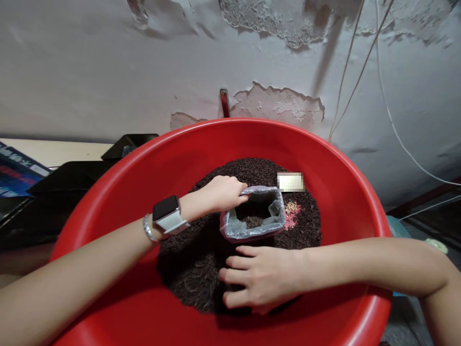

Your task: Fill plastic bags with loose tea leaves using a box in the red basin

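Observation:
My left hand [223, 193], with a watch on its wrist, has its fingers closed over the rim of a box-shaped container lined with a clear plastic bag [252, 233]. Some dark leaf bits lie in the bottom of it. The container stands among dark, dry loose leaves that look like tea [205, 283], heaped in a large red tub [345, 192]. Just in front of the container, my right hand [264, 276] reaches palm down over the leaves with its fingers spread. Its fingertips are near or in the heap; I cannot tell how deep.
Right of the container lie a pink and gold piece [291, 215] and a blurred pale card [290, 182]. Black trays [72, 180] and a blue printed box [18, 168] are at the left. A peeling wall [108, 72] rises behind, with hanging cords [347, 72] at right.

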Demonstrator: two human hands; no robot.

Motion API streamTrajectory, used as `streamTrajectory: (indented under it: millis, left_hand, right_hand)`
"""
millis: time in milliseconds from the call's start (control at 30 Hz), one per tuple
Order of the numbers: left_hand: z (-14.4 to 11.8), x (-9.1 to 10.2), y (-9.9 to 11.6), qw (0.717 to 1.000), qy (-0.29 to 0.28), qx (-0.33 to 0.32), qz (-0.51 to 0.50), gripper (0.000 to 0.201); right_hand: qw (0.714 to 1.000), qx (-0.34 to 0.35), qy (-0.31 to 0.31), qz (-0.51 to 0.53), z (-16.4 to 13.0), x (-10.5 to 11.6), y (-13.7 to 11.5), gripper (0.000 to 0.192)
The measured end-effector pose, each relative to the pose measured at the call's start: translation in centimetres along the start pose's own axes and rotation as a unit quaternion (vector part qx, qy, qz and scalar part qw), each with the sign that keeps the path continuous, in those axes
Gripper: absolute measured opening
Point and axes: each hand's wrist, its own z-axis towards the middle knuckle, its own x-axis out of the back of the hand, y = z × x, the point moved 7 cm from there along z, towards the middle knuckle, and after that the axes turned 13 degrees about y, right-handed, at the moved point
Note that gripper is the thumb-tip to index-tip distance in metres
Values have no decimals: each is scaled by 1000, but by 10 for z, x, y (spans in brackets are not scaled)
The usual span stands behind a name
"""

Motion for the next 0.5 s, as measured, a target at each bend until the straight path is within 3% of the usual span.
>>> streamTrajectory:
  millis: [133,200,267,333,500]
  left_hand:
    - [1,-2,-1,1000,-7,4,3,38]
    - [1,-3,-2,1000,-13,9,8,38]
    - [1,-3,-2,1000,-17,11,9,38]
    - [1,-3,-1,1000,-18,9,7,39]
    - [0,-2,-1,1000,-18,12,13,38]
  right_hand:
    - [978,-131,-150,66,-18,-44,16,85]
    - [940,-216,-245,100,-33,-68,28,106]
    - [901,-268,-316,131,-43,-85,35,116]
    - [883,-270,-354,151,-45,-91,36,118]
    - [894,-202,-370,152,-36,-87,25,107]
